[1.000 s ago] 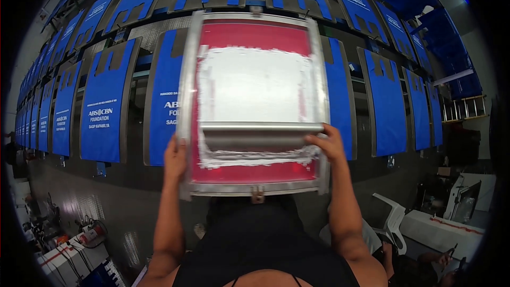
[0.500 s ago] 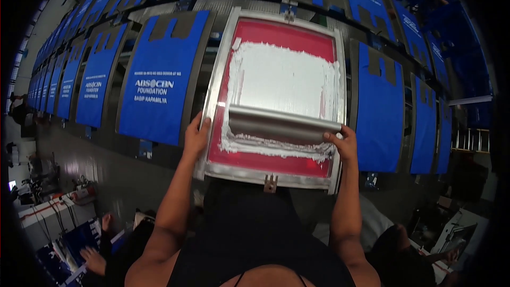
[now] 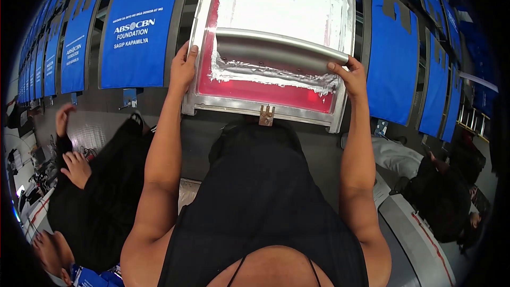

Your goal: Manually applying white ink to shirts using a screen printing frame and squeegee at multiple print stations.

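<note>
Blue bags (image 3: 392,79) both sides. Your left hand (image 3: 184,69) grips frame (image 3: 228,104) by left rail; right hand (image 3: 353,78) clasps metal bar (image 3: 279,50) by right end. Hold frame level, bar from sliding.

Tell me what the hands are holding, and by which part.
The left hand holds the silver frame by its left rail; the right hand holds the metal bar by its right end.

Screen-printing workshop; framed screen (image 3: 247,90) with white ink (image 3: 281,2) and a metal squeegee (image 3: 279,52) on it; printed blue bag-shaped pieces (image 3: 134,58) on grey boards (image 3: 390,9) in rows left and right of the screen; co-workers (image 3: 103,196) lower left and lower right of it.
</note>
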Demonstrator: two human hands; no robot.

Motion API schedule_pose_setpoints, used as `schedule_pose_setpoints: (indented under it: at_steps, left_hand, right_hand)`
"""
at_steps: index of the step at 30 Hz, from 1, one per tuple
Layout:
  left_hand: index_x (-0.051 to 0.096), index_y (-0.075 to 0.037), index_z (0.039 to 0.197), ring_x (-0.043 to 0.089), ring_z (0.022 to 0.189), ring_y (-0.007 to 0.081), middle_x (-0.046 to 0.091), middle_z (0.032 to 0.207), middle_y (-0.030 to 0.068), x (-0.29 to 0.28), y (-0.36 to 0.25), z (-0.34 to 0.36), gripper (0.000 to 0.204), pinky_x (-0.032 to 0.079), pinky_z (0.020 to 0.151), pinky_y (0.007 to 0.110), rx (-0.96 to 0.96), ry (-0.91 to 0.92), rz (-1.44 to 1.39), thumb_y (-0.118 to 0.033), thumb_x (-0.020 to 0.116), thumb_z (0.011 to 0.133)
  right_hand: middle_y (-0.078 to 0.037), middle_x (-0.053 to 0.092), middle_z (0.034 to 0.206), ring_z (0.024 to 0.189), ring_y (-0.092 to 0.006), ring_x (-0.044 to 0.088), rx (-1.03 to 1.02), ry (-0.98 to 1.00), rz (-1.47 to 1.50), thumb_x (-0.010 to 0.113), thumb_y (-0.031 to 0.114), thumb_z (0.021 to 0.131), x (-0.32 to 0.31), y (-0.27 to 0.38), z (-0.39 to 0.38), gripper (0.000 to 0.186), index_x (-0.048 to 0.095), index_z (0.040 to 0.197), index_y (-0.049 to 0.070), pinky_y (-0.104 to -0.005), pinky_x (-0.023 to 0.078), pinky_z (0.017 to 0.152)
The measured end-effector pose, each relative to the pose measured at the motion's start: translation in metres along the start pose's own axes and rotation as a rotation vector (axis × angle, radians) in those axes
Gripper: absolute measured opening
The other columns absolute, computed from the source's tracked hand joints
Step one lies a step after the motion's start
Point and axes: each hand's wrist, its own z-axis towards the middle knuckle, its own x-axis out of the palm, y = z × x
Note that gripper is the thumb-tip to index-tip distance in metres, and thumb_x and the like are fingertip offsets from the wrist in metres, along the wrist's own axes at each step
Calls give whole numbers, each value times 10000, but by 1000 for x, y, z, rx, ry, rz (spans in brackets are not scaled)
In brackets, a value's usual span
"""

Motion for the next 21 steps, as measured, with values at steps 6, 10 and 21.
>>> schedule_pose_setpoints:
  at_steps: [6, 10, 21]
  left_hand:
    - [496, -13, 1298, 572, 1038, 227, 604, 1159, 163, -8, 7, -1, 487, 432, 904, 316, 31, 16, 194, -329, 557, 932]
    - [534, -10, 1193, 527, 1057, 369, 565, 1135, 215, -9, -35, -16, 505, 396, 954, 416, 485, -27, 564, -294, 689, 804]
    - [623, -65, 842, 604, 731, 322, 613, 741, 118, 54, -164, 1, 197, 477, 681, 428, 729, 515, 1021, -121, 695, 668]
  right_hand:
    - [-52, 674, 880, 803, -121, 605, 52, 36, -61, 789, 129, 695, -4, -1, -2, 361, 664, 1007, -4, -265, 481, 742]
    - [-111, 667, 847, 807, -194, 630, -18, 166, -628, 716, 118, 668, -5, 35, -25, 303, 634, 951, 47, -349, 459, 840]
    - [-195, 630, 800, 789, -387, 610, -288, 175, -962, 576, 31, 643, 18, 74, -2, 270, 651, 899, 69, -462, 492, 698]
